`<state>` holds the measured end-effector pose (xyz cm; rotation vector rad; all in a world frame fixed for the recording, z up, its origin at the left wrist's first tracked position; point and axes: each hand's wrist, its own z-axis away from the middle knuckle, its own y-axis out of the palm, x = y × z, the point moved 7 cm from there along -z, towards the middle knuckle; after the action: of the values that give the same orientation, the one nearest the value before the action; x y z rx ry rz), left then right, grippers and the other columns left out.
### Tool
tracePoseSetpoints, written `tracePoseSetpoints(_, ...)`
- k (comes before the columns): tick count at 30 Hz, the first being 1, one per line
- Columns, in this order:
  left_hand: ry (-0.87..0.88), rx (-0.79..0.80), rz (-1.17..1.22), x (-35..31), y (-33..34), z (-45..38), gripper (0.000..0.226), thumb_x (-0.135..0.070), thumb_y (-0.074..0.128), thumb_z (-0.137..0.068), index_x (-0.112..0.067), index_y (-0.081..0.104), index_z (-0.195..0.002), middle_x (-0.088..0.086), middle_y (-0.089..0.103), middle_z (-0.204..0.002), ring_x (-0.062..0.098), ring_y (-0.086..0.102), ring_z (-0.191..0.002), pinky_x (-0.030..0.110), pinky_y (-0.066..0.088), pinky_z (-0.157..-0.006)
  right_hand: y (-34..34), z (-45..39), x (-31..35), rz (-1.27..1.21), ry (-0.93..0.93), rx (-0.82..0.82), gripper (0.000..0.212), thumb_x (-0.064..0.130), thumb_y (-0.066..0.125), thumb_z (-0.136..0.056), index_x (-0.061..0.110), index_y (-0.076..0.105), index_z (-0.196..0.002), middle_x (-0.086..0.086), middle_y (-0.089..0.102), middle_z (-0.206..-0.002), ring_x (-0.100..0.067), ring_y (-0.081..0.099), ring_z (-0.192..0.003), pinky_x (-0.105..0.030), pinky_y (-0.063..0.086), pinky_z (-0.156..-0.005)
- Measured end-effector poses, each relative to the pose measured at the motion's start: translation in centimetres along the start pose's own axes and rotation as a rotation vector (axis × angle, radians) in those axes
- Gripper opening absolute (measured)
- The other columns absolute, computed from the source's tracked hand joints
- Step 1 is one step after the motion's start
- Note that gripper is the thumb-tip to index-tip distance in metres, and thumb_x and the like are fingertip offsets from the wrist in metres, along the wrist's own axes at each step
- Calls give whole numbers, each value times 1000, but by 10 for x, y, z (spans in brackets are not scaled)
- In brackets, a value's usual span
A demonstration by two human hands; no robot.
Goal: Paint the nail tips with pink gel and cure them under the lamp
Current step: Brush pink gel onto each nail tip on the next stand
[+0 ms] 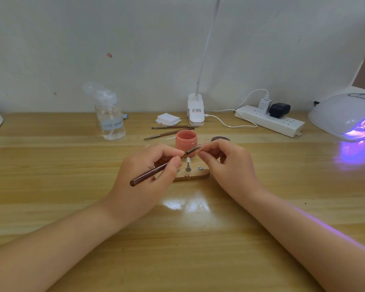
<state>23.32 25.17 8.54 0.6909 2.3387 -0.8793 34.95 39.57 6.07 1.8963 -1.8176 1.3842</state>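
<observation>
Both forearms run up from the bottom corners to meet at frame centre, where the left hand point(150, 165) pinches a brown brush point(164, 165) whose long axis slants from lower left to upper right. Its tip ends just beside the right hand point(223, 163), whose fingertips pinch something too small to identify, probably a nail tip. Directly behind sits the open pink gel jar point(186, 142); the lit curing lamp point(346, 116) lies well apart at right, nearer the right hand.

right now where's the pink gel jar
In the head view the pink gel jar stands open at the table's centre, just behind the left hand and the brush it holds.
</observation>
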Motion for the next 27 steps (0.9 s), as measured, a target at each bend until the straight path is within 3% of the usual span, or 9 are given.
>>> tracePoseSetpoints(3,15,-27,19,-1,-4,2,18,-35,51,-87,-26,67,-92,-8,70,-77,11,67,-77,28,52,-64,0,0,1,-7,0,-1,9,12,72,-85,20,70,-83,17,62,-68,9,55,-66,-5,37,-62)
tracePoseSetpoints(7,1,-36,75,-1,-2,3,11,-25,59,-91,-29,66,-99,-15,71,-89,3,67,-80,12,49,-66,0,1,0,-10,7,3,8,12,71,-85,20,71,-84,16,62,-70,8,55,-67,-5,37,-62)
tracePoseSetpoints(11,-25,-9,84,3,0,5,13,-32,58,-88,-29,67,-96,-11,71,-85,8,68,-80,21,54,-66,0,1,1,-8,9,4,9,12,72,-85,21,70,-83,17,62,-69,9,55,-67,-5,37,-62)
tracePoseSetpoints(15,-2,-29,114,1,-4,5,19,-32,53,-88,-24,68,-96,-11,72,-86,2,67,-78,9,46,-65,1,1,0,-29,18,7,9,12,72,-85,20,71,-84,17,63,-71,7,55,-68,-5,37,-63)
tracePoseSetpoints(20,-26,-3,116,6,-2,4,13,-25,61,-88,-25,69,-98,-6,73,-84,7,69,-81,19,53,-70,0,1,1,-29,7,9,8,12,72,-85,20,72,-85,16,63,-72,7,55,-69,-6,37,-63)
tracePoseSetpoints(23,-23,-15,120,6,-5,4,18,-32,57,-88,-22,69,-97,-6,72,-84,11,68,-81,20,53,-69,0,1,0,-43,18,12,6,14,71,-86,19,72,-85,15,66,-75,6,55,-69,-7,37,-64)
tracePoseSetpoints(27,-39,2,126,7,-1,3,18,-20,60,-88,-22,70,-102,-8,73,-87,6,68,-81,16,51,-68,0,1,0,-45,11,13,5,12,71,-86,16,73,-89,9,69,-81,2,57,-72,-7,38,-65)
